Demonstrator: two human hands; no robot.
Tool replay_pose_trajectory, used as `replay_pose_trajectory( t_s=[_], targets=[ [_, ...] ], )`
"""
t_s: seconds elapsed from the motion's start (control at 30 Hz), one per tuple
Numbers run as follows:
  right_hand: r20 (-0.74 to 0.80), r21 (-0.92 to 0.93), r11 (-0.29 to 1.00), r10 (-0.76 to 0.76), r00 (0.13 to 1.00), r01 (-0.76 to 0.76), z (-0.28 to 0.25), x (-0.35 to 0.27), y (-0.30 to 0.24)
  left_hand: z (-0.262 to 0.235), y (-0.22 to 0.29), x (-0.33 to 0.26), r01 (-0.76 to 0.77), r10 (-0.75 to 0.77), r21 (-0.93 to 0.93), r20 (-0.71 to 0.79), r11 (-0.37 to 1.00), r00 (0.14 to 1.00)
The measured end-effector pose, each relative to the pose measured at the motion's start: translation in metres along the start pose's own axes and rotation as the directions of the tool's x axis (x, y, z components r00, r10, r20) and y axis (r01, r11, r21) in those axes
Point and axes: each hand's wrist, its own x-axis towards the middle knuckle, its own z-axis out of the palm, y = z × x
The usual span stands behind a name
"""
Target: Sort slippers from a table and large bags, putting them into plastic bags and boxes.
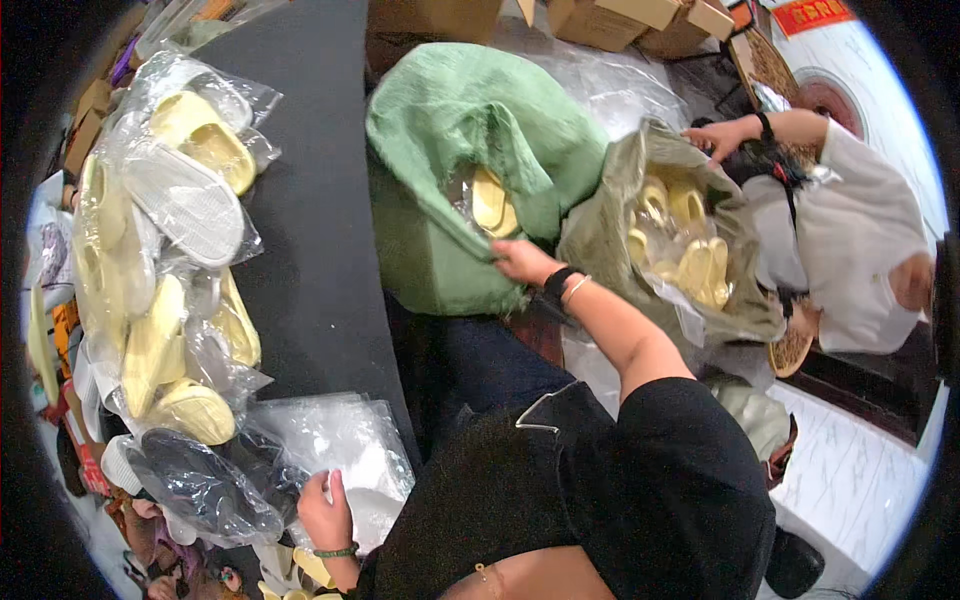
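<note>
My right hand [525,262] is closed on the front rim of a large green woven sack [430,270]. Pale yellow slippers [488,200] show through the sack's mouth. At the lower left, my left hand [328,512] rests with thumb and finger apart, beside a stack of clear plastic bags [340,440]. Close to it lies a dark slipper [210,485] in clear wrap. Farther along the table, wrapped yellow slippers [155,345] and a wrapped white slipper [185,205] lie in a heap.
The dark table [310,250] runs along my left. Right of the green sack stands an olive sack [600,240] holding wrapped yellow slippers [705,270]. Another person's hand [725,137] touches its rim. Cardboard boxes [600,20] stand behind. Unwrapped slippers [312,567] lie below my left hand.
</note>
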Motion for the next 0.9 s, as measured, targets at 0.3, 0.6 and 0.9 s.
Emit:
replay_pose_trajectory(
  t_s=[0.3,0.6,0.9],
  targets=[
    [-0.259,0.08,0.994,0.095,0.961,-0.077,-0.046,-0.063,0.021,0.064,0.16,0.083,-0.154,0.48,-0.663,0.343,0.733,0.807],
    [-0.006,0.219,0.964,-0.153,0.988,0.15,0.05,-0.026,-0.099,0.251,0.217,0.244,0.375,-0.011,-0.605,0.518,0.703,0.855],
    [0.168,-0.694,0.356,0.926,0.339,-0.626,0.091,-0.264,0.175,0.263,0.226,0.235,0.154,-0.002,-0.813,0.185,0.561,0.983]
  ],
)
